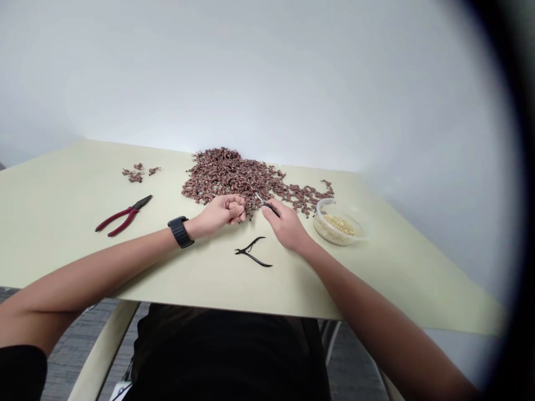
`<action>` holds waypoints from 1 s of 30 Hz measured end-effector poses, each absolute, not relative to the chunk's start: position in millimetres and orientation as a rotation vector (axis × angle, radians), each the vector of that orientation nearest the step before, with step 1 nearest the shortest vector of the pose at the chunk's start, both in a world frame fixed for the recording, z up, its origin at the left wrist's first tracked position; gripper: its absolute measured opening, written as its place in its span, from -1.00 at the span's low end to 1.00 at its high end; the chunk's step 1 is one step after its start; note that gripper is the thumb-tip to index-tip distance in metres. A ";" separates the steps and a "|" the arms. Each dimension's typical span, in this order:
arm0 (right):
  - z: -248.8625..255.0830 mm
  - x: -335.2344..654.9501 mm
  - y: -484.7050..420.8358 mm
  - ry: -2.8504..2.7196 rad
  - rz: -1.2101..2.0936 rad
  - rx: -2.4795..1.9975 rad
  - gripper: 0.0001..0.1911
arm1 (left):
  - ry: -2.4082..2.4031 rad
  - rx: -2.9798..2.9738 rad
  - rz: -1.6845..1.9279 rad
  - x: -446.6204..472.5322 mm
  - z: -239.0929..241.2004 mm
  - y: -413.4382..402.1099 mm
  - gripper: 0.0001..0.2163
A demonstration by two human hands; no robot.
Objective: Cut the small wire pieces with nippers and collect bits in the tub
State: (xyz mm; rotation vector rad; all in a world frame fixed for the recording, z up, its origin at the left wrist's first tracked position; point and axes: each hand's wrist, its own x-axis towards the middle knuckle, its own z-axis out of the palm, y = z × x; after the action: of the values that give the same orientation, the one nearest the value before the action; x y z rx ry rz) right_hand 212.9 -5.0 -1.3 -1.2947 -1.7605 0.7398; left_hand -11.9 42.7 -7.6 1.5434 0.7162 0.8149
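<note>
A large heap of small reddish-brown pieces [225,175] lies in the middle of the table. At its near edge, my left hand [225,211] has its fingers curled and pinched together; what they hold is too small to make out. My right hand [286,223] is closed round a slim tool with a dark handle [271,209] and a thin, shiny metal tip. That tip points left at the heap, close to my left fingertips. Below and between both hands rest black cuticle nippers [251,252], their handles spread apart.
Pliers with red handles [125,216] lie on the left of the table [200,284]. Behind them sit several loose brown pieces [136,175]. Right of my right hand stands a clear plastic tub [334,236] with small yellowish bits inside. A white wall rises behind the table.
</note>
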 end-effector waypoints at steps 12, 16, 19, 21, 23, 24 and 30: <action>-3.1 220.5 -5.2 -2.205 0.282 -1.269 -0.72 | 0.568 1.252 0.734 -11.4 -6.7 44.9 -0.78; -2.5 223.2 -3.6 -2.221 0.288 -1.268 -0.71 | 0.562 1.257 0.731 -12.2 -7.9 46.4 -0.76; -1.3 223.6 -4.1 -2.222 0.305 -1.262 -0.73 | 0.575 1.285 0.736 -11.8 -8.5 46.4 -0.76; -1.5 221.4 -5.2 -2.199 0.358 -1.260 -0.72 | 0.604 1.328 0.747 -10.4 -8.8 44.5 -0.78; -2.2 217.1 -6.8 -2.124 0.494 -1.251 -0.71 | 0.653 1.426 0.776 -9.1 -9.4 41.5 -0.81; -2.3 214.5 -7.6 -2.059 0.612 -1.244 -0.70 | 0.694 1.507 0.805 -8.9 -10.0 40.1 -0.82; 7.2 210.1 -8.5 -1.341 1.869 -1.108 -0.60 | 1.040 2.412 0.939 -20.6 -15.2 45.3 -0.59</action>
State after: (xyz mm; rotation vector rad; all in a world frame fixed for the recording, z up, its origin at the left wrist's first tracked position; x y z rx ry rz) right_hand 210.1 -8.5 7.2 -1.1080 -1.3406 1.8690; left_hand -20.6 45.3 -15.2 2.4119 1.0397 0.9389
